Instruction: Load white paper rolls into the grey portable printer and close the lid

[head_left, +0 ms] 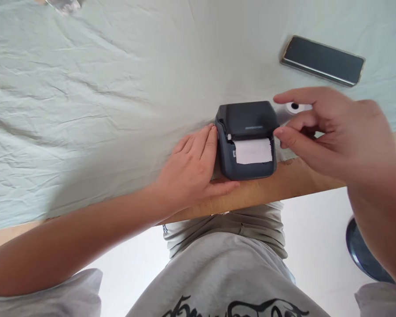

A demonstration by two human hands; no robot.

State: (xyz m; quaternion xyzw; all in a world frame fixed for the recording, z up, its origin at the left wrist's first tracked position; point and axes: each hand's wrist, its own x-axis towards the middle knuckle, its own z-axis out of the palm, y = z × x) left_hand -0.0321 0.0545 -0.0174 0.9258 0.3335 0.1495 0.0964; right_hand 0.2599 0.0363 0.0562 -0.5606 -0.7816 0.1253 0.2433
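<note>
A small dark grey receipt printer sits at the table's front edge with its lid down. White paper sticks out of its slot with a ragged right edge. My left hand lies flat with its fingers straight against the printer's left side and its thumb along the front. At the printer's right side hovers my right hand, thumb and index finger apart, fingertips at or very near the lid's edge. Whether they touch it I cannot tell. A white paper roll shows partly behind the right fingers.
A smartphone lies at the back right on a wrinkled pale green cloth. Bare wooden edge shows along the front. At the far left back is a clear plastic item, cut off by the frame. A dark round object stands below right.
</note>
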